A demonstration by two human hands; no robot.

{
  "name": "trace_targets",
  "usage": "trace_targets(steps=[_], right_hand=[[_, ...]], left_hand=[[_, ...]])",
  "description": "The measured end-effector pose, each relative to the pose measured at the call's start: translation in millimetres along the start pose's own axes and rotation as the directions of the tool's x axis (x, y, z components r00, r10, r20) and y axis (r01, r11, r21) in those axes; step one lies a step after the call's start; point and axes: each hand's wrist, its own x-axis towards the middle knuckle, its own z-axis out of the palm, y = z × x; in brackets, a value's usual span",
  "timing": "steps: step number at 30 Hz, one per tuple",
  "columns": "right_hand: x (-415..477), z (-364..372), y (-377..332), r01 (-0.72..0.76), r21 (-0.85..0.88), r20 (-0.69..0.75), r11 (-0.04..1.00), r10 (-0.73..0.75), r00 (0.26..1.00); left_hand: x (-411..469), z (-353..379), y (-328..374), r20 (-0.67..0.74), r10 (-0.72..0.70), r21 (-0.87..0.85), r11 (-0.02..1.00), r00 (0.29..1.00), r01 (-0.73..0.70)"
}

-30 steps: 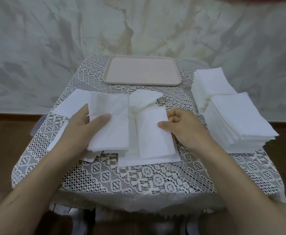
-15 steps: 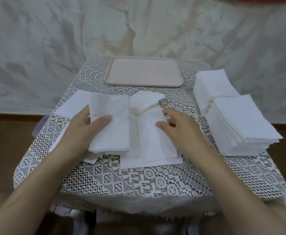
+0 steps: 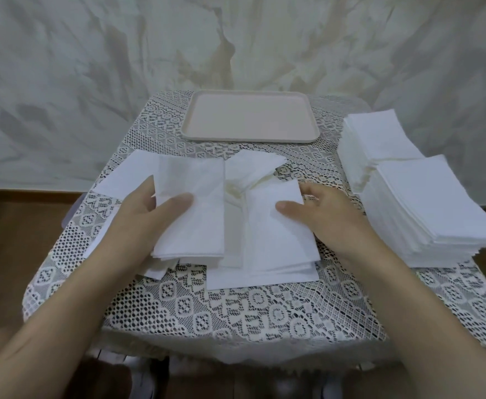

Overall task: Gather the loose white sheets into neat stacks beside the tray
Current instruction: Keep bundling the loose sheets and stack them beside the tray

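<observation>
Loose white sheets lie in the middle of the lace-covered table [image 3: 236,309]. My left hand [image 3: 138,223] grips a small bundle of sheets [image 3: 195,208], thumb on top and fingers underneath. My right hand [image 3: 328,214] pinches the right edge of a folded sheet [image 3: 276,226] that lies on a larger flat sheet [image 3: 264,279]. A crumpled sheet [image 3: 253,168] sits behind them. More flat sheets [image 3: 129,174] stick out to the left under the bundle. The pink tray [image 3: 250,118] stands at the back of the table.
Two tall neat stacks of white sheets stand on the right side: a near stack [image 3: 431,211] and a far stack [image 3: 379,139]. The table is small, and the near stack reaches its right edge. A marbled wall rises behind it.
My right hand has opened from a loose fist and slid left, its thumb now on the folded sheet. My left hand and its bundle stay in place.
</observation>
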Motion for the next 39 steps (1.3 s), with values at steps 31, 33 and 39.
trace_targets(steps=[31,33,39], right_hand=[[-0.6,3.1,-6.1,0.070,-0.141,-0.010,0.988,-0.072,0.997],[0.2,3.4,-0.7,0.060,-0.278,-0.001,0.959,-0.062,0.998],[-5.7,10.0,-3.1,0.045,-0.566,-0.038,0.823,-0.080,0.996]], left_hand=[[1.9,7.4,-6.3,0.023,0.039,-0.102,0.994,0.999,-0.037],[3.1,5.8,-8.2,0.017,0.034,-0.094,0.995,0.999,-0.032],[3.3,4.5,-7.7,0.031,0.013,-0.098,0.995,0.999,-0.009]])
